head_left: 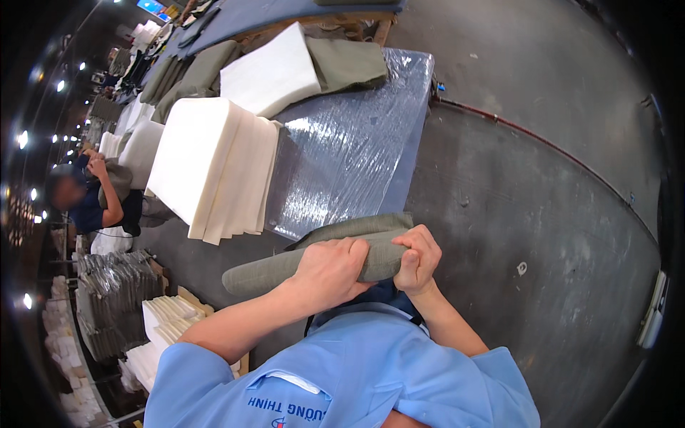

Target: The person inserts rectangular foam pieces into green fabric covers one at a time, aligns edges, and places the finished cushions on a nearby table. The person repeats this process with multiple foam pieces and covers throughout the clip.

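Standing at the near edge of a tabletop (371, 143) wrapped in shiny clear plastic film, with a tall stack of white foam slabs (214, 167) leaning on its left half and olive-green fabric covers (346, 63) heaped at the far end beside another white slab (267, 71). Holding, just in front of the chest and off the near table edge, a long olive-green fabric cover (285, 265) rolled or stuffed into a sausage shape, lying crosswise with its rounded end pointing left. Gripping it with the left hand (330, 271) wrapped over the top, fingers curled shut around the cloth, and the right hand (417, 258) closed in a fist, pinching the bunched fabric at the roll's right end. Judging from this grip, best keeping both hands close together, feeding the cloth a little at a time, holding the seam straight and avoiding twists so the filling sits evenly. Working nearby on the left, a co-worker in a dark top (100, 196), beside stacks of grey packed pieces (114, 285) and more white foam (168, 314).
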A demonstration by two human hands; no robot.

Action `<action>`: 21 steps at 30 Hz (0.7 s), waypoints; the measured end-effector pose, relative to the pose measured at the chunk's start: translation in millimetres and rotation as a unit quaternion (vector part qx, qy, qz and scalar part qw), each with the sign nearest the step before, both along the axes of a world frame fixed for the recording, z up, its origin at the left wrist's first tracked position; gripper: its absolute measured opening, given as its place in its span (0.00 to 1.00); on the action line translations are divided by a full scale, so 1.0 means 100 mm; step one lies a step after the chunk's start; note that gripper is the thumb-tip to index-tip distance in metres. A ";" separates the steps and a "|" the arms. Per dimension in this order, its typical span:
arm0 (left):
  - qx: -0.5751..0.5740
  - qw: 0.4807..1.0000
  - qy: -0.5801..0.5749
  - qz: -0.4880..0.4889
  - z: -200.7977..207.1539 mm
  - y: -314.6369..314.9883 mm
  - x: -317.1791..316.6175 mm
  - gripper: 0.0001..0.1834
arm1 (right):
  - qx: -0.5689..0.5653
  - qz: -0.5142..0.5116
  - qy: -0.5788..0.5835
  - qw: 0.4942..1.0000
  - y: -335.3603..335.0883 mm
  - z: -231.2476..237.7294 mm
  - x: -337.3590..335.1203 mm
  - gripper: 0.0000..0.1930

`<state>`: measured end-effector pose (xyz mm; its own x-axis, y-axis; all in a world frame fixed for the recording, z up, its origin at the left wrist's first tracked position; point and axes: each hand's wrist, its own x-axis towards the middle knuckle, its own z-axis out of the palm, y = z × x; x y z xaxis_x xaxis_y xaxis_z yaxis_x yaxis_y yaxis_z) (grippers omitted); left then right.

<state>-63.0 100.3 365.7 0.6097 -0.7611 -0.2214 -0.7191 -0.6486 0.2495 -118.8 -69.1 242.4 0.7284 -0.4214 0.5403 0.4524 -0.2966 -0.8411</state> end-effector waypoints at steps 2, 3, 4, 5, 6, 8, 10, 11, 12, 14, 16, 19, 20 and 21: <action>0.009 0.999 0.036 0.003 -0.03 -0.01 -0.07 0.33 | 0.007 0.020 0.013 1.000 -0.02 -0.03 -0.10 0.27; 0.012 0.998 0.054 0.006 -0.04 -0.01 -0.11 0.33 | 0.019 0.033 0.023 0.999 -0.03 -0.03 -0.16 0.27; 0.022 0.997 0.080 0.002 -0.04 0.00 -0.15 0.33 | 0.030 0.045 0.033 0.998 -0.04 -0.02 -0.23 0.26; 0.028 0.995 0.098 -0.001 -0.03 -0.01 -0.16 0.34 | 0.039 0.058 0.037 0.997 -0.07 -0.02 -0.25 0.26; 0.035 0.992 0.117 -0.004 -0.03 -0.02 -0.18 0.35 | 0.055 0.071 0.037 0.995 -0.08 -0.04 -0.30 0.25; 0.023 0.989 0.148 0.001 -0.10 0.02 -0.30 0.40 | 0.087 0.100 0.036 0.991 -0.08 -0.09 -0.46 0.25; 0.032 0.978 0.205 -0.001 -0.16 0.03 -0.33 0.46 | 0.128 0.168 0.085 0.974 -0.15 -0.18 -0.63 0.26; 0.048 0.968 0.246 -0.007 -0.18 0.04 -0.32 0.50 | 0.158 0.192 0.112 0.962 -0.18 -0.19 -0.67 0.26; 0.064 0.956 0.287 -0.012 -0.21 0.05 -0.30 0.53 | 0.187 0.217 0.140 0.948 -0.22 -0.20 -0.68 0.25; 0.054 0.939 0.334 -0.058 -0.38 0.14 -0.28 0.58 | 0.218 0.284 0.210 0.910 -0.32 -0.32 -0.68 0.19; 0.024 0.903 0.421 -0.075 -0.57 0.24 -0.18 0.59 | 0.260 0.330 0.307 0.854 -0.38 -0.42 -0.54 0.15; 0.000 0.837 0.540 -0.088 -0.94 0.31 0.10 0.49 | 0.104 0.272 0.468 0.834 -0.46 -0.94 -0.04 0.12; 0.013 0.845 0.529 -0.076 -1.07 0.30 0.13 0.48 | -0.023 0.235 0.456 0.858 -0.45 -1.10 0.17 0.12; 0.024 0.852 0.519 -0.067 -1.20 0.25 0.15 0.46 | -0.074 0.229 0.471 0.849 -0.43 -1.29 0.36 0.15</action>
